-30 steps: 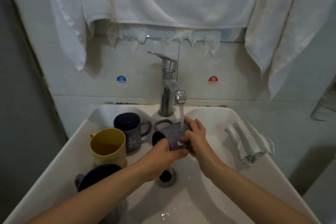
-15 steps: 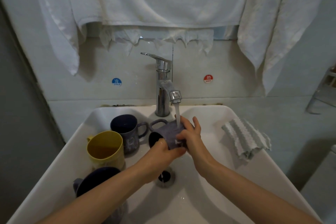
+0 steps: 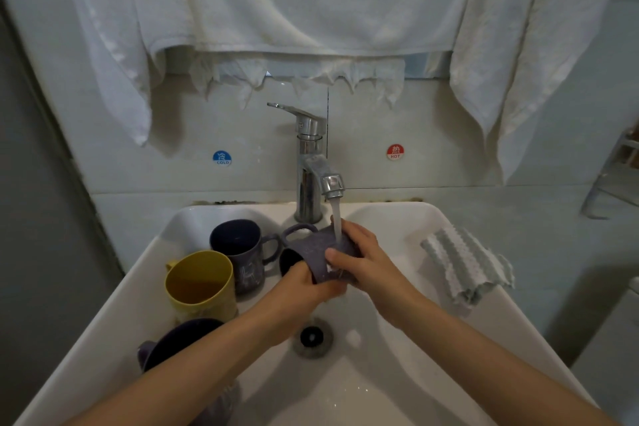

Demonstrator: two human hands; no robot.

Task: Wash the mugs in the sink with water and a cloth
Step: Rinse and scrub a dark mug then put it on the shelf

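Note:
A purple mug (image 3: 316,249) lies on its side under the running water of the tap (image 3: 313,162), its handle up and its mouth to the left. My left hand (image 3: 304,290) grips it from below near the rim. My right hand (image 3: 363,259) wraps over its base end, thumb across the side. In the white sink (image 3: 397,218), left of my hands, stand a dark blue mug (image 3: 242,252), a yellow mug (image 3: 200,284) and a dark mug (image 3: 179,339) partly hidden by my left forearm. A striped grey-white cloth (image 3: 463,263) lies on the sink's right rim.
The drain (image 3: 312,337) sits in the basin below the held mug. White towels (image 3: 276,10) hang on the wall above the tap. A metal rack (image 3: 615,176) stands at the right edge. Cold and hot stickers flank the tap.
My hands keep hold of the purple mug under the stream; my right hand has shifted slightly over its base end. The other mugs and the cloth have not moved.

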